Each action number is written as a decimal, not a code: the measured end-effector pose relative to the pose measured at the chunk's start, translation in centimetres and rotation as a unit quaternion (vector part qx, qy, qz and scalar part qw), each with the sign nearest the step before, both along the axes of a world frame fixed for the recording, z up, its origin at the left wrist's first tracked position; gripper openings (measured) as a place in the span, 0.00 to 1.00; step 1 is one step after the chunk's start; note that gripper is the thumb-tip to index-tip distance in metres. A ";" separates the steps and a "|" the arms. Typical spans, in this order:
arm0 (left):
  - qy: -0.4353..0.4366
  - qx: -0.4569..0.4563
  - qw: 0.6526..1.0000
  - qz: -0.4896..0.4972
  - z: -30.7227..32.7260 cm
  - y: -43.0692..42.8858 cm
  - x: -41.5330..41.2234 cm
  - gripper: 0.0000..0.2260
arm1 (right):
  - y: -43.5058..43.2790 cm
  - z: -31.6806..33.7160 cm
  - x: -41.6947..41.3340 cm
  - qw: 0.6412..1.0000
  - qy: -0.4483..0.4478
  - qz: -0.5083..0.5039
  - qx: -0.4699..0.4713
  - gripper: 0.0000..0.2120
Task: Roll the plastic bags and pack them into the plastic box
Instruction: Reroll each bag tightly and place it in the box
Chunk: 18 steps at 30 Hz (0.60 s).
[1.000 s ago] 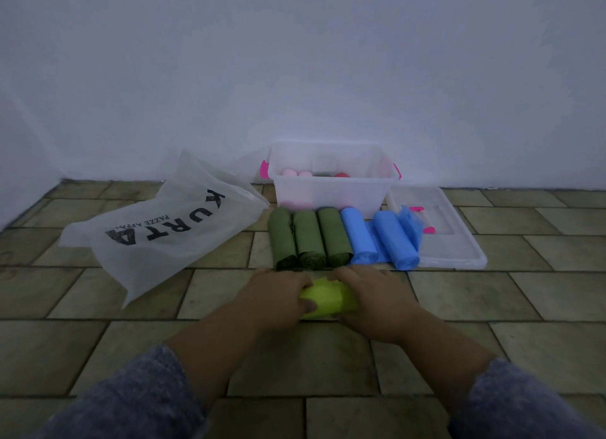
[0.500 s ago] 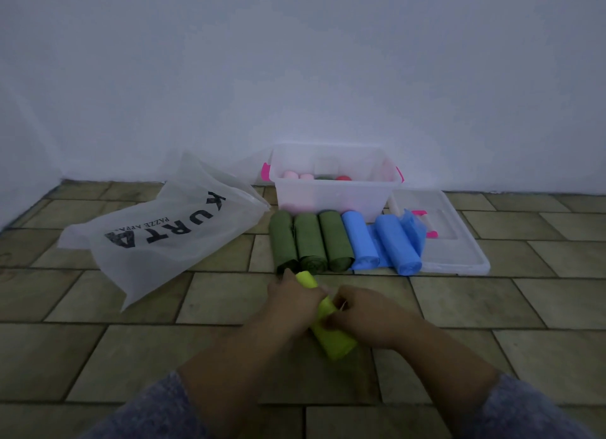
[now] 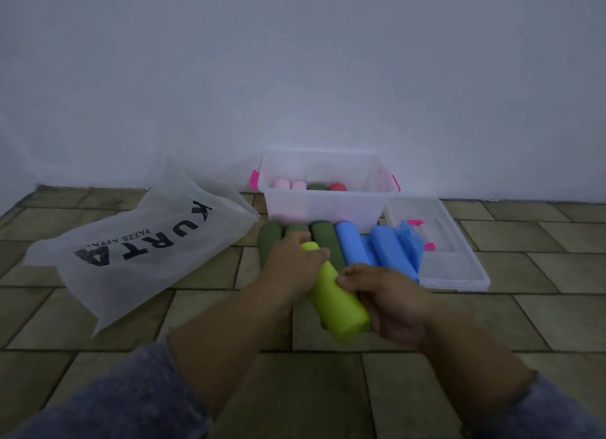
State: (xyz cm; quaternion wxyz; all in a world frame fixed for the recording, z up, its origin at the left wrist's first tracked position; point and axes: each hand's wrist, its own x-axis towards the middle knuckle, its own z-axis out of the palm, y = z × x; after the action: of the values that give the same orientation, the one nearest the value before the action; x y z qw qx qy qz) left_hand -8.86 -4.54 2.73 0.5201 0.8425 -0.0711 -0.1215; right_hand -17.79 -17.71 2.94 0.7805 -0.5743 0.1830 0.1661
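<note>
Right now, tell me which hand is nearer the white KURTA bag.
Left. The left hand grips the yellow roll right of the KURTA bag; the right hand holds the roll farther right.

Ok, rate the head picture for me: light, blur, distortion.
Head view: dim, bluish, even light, no glare or hard shadows. Head view: the yellow-green roll, left hand and right hand look slightly blurred; the plastic box behind is soft too. Head view: wide-angle bending bows the floor tile lines near the edges.

The box (image 3: 328,209) is translucent smooth plastic, the yellow-green roll (image 3: 341,307) matt plastic film (hardly creased).
</note>
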 end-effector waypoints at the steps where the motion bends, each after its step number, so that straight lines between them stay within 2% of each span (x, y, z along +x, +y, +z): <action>1: -0.036 0.023 0.999 -0.010 0.7 -0.3 1.6 0.24 | -0.9 1.0 0.6 1.000 0.006 0.007 -0.008 0.21; 3: -0.125 0.090 0.988 -0.011 2.0 -0.7 5.3 0.28 | -3.1 3.0 2.3 0.999 0.006 0.010 -0.037 0.25; 5: -0.175 0.159 0.972 -0.009 2.9 -0.7 8.6 0.32 | -5.3 5.2 4.3 0.998 -0.019 -0.011 -0.063 0.23; 9: -0.111 0.298 0.948 -0.007 3.1 -1.2 13.7 0.41 | -8.7 8.9 10.5 0.984 -0.078 -0.100 -0.122 0.09; 11: -0.061 0.311 0.948 -0.019 2.9 -1.9 14.8 0.41 | -9.7 9.1 14.6 0.958 -0.084 -0.147 -0.232 0.08; 12: -0.043 0.308 0.950 -0.026 2.6 -2.1 15.2 0.40 | -10.0 8.6 16.6 0.937 -0.069 -0.144 -0.312 0.10; 14: -0.034 0.308 0.950 -0.037 2.0 -2.3 15.7 0.38 | -10.2 7.1 20.1 0.871 -0.015 -0.099 -0.481 0.14; 16: -0.043 0.323 0.944 -0.043 1.6 -2.2 15.9 0.38 | -9.9 4.9 22.2 0.782 0.033 -0.014 -0.622 0.17; 18: -0.050 0.337 0.939 -0.047 1.4 -2.1 16.0 0.37 | -9.0 3.3 23.2 0.704 0.072 0.082 -0.702 0.19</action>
State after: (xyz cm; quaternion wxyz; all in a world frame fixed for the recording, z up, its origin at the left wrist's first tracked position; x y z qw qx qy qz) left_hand 7.16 -6.65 4.15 0.1954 0.9690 -0.0920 -0.1204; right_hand 5.40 -26.73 6.26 0.1200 -0.9551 0.2543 0.0936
